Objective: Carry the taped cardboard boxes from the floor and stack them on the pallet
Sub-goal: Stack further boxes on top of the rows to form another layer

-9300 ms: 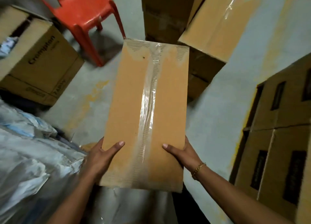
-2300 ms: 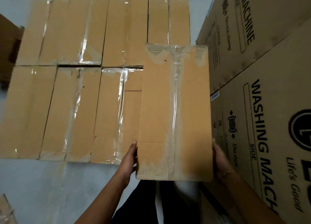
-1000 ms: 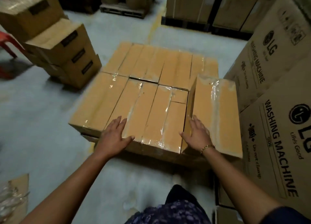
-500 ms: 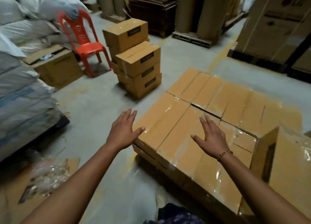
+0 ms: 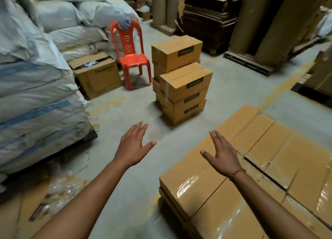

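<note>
At right edge, taped boxes (image 5: 287, 149) partly cropped.

Tan cardboard boxes sealed with glossy clear tape (image 5: 287, 158) lie flat, packed edge to edge, at lower right. Similar dark-labelled brown cardboard boxes (image 5: 182, 88) stand stacked, slightly skewed, on the floor (image 5: 233, 95) beyond.

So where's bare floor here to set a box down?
Bare concrete floor lies between the white sacks, the stacked labelled boxes and the taped boxes. Crowded by the red chair and open carton.
</note>
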`<state>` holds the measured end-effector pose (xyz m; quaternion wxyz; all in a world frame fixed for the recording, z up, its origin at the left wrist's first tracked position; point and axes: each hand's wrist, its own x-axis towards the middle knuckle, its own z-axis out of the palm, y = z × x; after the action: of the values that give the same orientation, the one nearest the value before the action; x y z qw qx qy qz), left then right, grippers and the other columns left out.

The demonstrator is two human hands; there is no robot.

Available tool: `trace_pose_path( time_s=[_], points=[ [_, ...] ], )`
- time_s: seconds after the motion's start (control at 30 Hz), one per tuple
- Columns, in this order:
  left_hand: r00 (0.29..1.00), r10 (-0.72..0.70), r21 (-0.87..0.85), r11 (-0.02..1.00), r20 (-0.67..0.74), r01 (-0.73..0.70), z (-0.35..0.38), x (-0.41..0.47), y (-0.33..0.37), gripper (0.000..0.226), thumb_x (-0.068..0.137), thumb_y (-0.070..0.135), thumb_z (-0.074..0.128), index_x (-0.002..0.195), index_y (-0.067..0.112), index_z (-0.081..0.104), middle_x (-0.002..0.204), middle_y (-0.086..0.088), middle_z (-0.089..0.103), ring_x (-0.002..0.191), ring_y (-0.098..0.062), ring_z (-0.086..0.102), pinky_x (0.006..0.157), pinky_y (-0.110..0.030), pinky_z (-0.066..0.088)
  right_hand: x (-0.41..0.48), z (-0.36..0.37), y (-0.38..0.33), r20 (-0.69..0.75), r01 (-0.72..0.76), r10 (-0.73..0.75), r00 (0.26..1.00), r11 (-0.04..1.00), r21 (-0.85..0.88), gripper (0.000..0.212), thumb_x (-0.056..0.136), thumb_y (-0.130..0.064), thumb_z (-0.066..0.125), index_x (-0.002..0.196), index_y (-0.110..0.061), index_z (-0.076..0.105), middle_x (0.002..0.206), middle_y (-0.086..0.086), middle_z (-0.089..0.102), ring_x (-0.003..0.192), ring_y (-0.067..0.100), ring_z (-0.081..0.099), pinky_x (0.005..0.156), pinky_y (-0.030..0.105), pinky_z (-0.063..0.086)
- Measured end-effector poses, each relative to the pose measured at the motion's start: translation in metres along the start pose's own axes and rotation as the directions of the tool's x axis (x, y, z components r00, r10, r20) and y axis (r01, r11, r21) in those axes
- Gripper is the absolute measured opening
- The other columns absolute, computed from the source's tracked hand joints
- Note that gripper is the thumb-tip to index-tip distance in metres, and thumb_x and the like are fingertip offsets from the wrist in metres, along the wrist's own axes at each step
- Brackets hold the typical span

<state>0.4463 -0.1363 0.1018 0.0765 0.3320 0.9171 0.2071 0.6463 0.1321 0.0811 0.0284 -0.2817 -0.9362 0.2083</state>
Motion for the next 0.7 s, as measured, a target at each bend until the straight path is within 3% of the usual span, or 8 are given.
trace_pose_path(
  time_s=[0.23,0.47,0.7],
  points=[
    [1.0,0.001,-0.026,1.0,-0.008,-0.002,-0.024,0.126,-0.088,0.076,0.098,0.063,0.046,0.161,0.031,0.021,0.17,0.006,0.013,0.156,-0.016,0.009,0.122,-0.04,0.015,0.137,0.038,-0.058,-0.012,-0.029,0.03,0.999,0.999,0.044,0.081,0.094,-0.06,0.055,0.16,-0.031,0.018,0.168,-0.006,0.012,0.154,0.017,0.015,0.119,0.042,0.02],
    [0.996,0.054,-0.043,0.998,0.07,-0.051,-0.071,0.264,-0.175,0.074,0.098,0.063,0.045,0.161,0.029,0.024,0.167,0.004,0.024,0.153,-0.018,0.02,0.121,-0.04,0.02,0.257,0.074,-0.13,0.014,-0.131,0.131,0.991,0.979,0.157,0.085,0.092,-0.062,0.055,0.16,-0.029,0.017,0.168,-0.005,0.015,0.154,0.016,0.017,0.121,0.044,0.026],
    [0.991,0.072,-0.112,0.992,0.109,-0.059,-0.082,0.382,-0.211,0.073,0.098,0.063,0.048,0.159,0.029,0.028,0.165,0.004,0.03,0.151,-0.02,0.027,0.119,-0.044,0.026,0.361,0.081,-0.158,0.053,-0.16,0.153,0.987,0.967,0.198,0.085,0.093,-0.057,0.059,0.16,-0.029,0.016,0.167,-0.005,0.017,0.153,0.016,0.018,0.121,0.044,0.027]
  ],
)
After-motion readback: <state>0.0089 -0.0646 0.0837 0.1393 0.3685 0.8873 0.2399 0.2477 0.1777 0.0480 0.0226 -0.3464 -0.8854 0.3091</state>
